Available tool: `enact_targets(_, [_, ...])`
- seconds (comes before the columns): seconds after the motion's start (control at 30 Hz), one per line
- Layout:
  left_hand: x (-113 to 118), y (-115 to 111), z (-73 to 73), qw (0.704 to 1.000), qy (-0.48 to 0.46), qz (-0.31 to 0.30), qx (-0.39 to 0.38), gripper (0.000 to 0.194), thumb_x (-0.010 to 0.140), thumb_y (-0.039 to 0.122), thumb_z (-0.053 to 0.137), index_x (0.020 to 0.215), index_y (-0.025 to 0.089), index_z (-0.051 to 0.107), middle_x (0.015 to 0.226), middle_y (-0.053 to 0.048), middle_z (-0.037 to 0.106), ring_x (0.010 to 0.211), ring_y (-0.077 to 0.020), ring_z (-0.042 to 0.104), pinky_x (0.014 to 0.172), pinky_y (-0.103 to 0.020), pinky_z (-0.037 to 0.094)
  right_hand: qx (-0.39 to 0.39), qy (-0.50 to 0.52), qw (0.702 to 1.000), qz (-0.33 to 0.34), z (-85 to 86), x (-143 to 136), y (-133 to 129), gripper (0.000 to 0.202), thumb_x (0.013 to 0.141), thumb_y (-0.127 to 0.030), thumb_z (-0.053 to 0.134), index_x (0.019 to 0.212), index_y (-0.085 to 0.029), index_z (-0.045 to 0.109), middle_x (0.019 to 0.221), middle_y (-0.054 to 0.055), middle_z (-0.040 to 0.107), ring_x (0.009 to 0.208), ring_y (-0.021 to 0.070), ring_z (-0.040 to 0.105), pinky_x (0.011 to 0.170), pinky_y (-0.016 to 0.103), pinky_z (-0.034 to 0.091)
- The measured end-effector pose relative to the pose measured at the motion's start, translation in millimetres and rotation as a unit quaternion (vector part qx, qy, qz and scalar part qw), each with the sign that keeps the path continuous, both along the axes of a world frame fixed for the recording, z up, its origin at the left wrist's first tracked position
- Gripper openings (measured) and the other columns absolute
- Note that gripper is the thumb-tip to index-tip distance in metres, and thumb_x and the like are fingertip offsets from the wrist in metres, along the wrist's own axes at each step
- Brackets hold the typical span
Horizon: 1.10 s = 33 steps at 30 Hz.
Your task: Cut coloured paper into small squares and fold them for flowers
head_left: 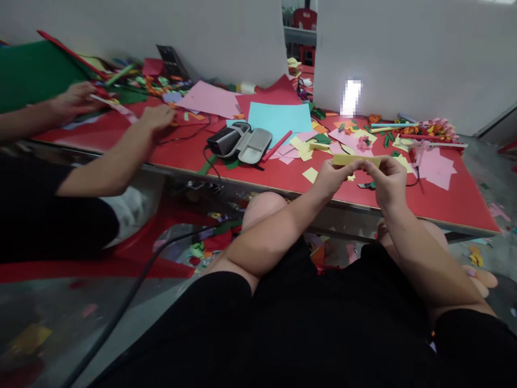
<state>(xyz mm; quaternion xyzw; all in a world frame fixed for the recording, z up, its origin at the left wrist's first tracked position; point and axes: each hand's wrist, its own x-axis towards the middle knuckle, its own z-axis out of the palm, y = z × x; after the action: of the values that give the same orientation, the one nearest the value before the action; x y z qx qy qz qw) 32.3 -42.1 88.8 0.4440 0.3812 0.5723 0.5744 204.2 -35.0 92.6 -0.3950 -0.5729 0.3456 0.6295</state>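
A narrow strip of yellow paper [348, 159] is stretched level between my two hands, just above the front part of the red table. My left hand [332, 175] pinches its lower edge near the middle. Close beside it, my right hand [388, 180] has thumb and fingers closed on the right part of the strip. Just below the strip, a utility knife [367, 186] lies on the table by my right hand. Behind my hands are loose yellow and pink paper pieces and a pink paper flower [364, 143].
The red table [177, 153] carries a blue sheet [278, 116], an open black case [254, 145], a red stick [278, 145] and paper flowers [438, 129] at right. A co-worker's hands [155, 117] handle paper at left. A black cable [137, 302] crosses the lower left.
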Motion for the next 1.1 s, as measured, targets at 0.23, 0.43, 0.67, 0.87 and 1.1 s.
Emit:
enact_targets(0.23, [1.1,7.8,-11.3,1.0,0.018,0.015,0.004,0.042,0.091,0.059,0.11,0.092,0.023,0.089,0.094,-0.005,0.086,0.08,-0.0131,0.067,0.074,-0.028,0.056,-0.039,-0.002,0.999,0.028,-15.3,12.1,16.5,0.051,0.08,-0.07,0.107,0.087,-0.031,0.074,0.084,0.001,0.077,0.083,0.0229,0.076,0.081,0.043,0.067])
enact_targets(0.43, [-0.3,9.5,-11.2,0.999,0.028,0.032,0.026,0.042,0.091,0.061,0.109,0.091,0.023,0.09,0.094,-0.004,0.085,0.077,-0.0124,0.062,0.071,-0.028,0.053,-0.04,-0.016,0.999,0.026,-18.7,15.8,21.3,0.06,0.081,-0.081,0.103,0.086,-0.033,0.068,0.083,0.0,0.073,0.082,0.0226,0.073,0.081,0.044,0.067])
enact_targets(0.67, [-0.1,15.2,-15.4,0.996,-0.021,0.084,0.003,0.048,0.098,0.071,0.102,0.09,0.026,0.086,0.074,0.004,0.06,0.067,-0.011,0.046,0.063,-0.029,0.041,-0.024,0.001,0.999,0.029,-11.0,11.2,13.7,0.057,0.08,-0.077,0.106,0.084,-0.032,0.072,0.079,-0.001,0.072,0.076,0.0206,0.068,0.075,0.041,0.063])
enact_targets(0.87, [-7.2,20.4,-11.5,0.998,0.012,0.063,0.011,0.056,0.096,0.074,0.104,0.082,0.026,0.078,0.072,0.005,0.052,0.065,-0.0116,0.041,0.062,-0.03,0.037,-0.015,-0.046,0.996,0.076,-7.0,11.2,7.6,0.064,0.077,-0.085,0.108,0.087,-0.029,0.078,0.08,0.0,0.076,0.073,0.0176,0.066,0.067,0.035,0.057])
enact_targets(1.1, [-16.7,20.9,-1.8,0.994,0.042,0.05,0.085,0.031,0.104,0.046,0.102,0.09,0.025,0.085,0.084,0.002,0.071,0.074,-0.0125,0.06,0.069,-0.029,0.049,-0.027,-0.06,0.996,0.065,-7.1,4.3,2.8,0.057,0.082,-0.081,0.105,0.09,-0.029,0.086,0.081,0.001,0.078,0.072,0.0212,0.079,0.068,0.039,0.068])
